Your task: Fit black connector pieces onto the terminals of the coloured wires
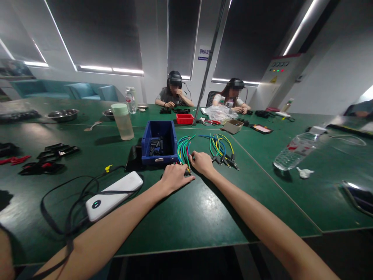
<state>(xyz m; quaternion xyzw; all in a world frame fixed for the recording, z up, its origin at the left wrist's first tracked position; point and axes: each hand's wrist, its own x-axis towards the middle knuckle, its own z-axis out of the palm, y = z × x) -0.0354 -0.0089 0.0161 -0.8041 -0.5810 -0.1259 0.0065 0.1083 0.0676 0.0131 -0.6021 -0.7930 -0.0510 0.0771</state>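
A bundle of green, blue and yellow cables (183, 151) lies on the green table between the blue bin and my hands. My left hand (174, 178) rests low at the near ends of this bundle, its thumb stretched to the right, apart from the fingers. Metal end lugs show beside its fingertips. My right hand (202, 163) is curled at the bundle's right edge, fingertips closed against a cable; the exact grip is partly hidden. To the right is a second group of cables (222, 149) with black sleeves and lugs. The blue bin (159, 158) holds several black sleeves (156, 146).
A white power bank (115, 196) with black cords lies by my left forearm. Around stand a green-lidded bottle (122, 122), a tilted water bottle (297, 149), a red tray (184, 119) and black parts (48, 157). A phone (359, 197) lies far right. Two people sit opposite.
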